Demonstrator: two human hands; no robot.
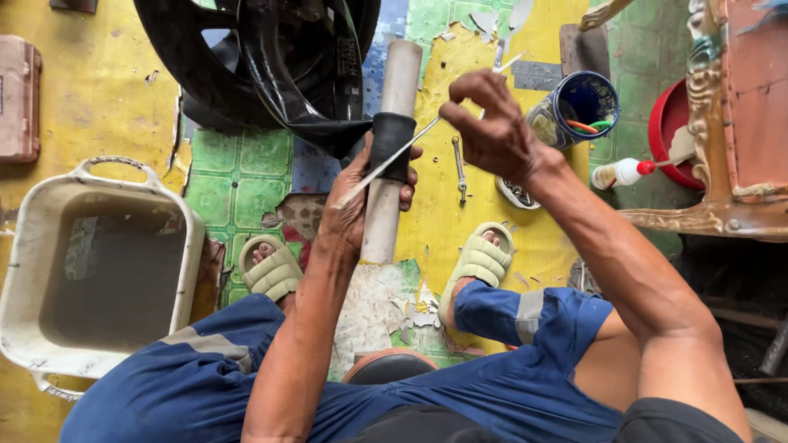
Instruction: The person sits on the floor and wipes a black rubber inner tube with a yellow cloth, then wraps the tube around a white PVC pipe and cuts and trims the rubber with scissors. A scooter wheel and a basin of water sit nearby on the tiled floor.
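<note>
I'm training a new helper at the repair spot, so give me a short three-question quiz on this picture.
1. True or false: the left hand grips the grey pipe at its black rubber band.
2. What does the right hand hold? A) thin metal rod B) hammer C) brush
3. What lies on the floor between pipe and right foot?

Key: 1 true; 2 A; 3 a small spanner.

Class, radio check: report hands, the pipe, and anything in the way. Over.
Left hand grips pipe at its black rubber band. Right hand holds thin metal tool across the band. Tyre close behind; spanner on floor.
</note>
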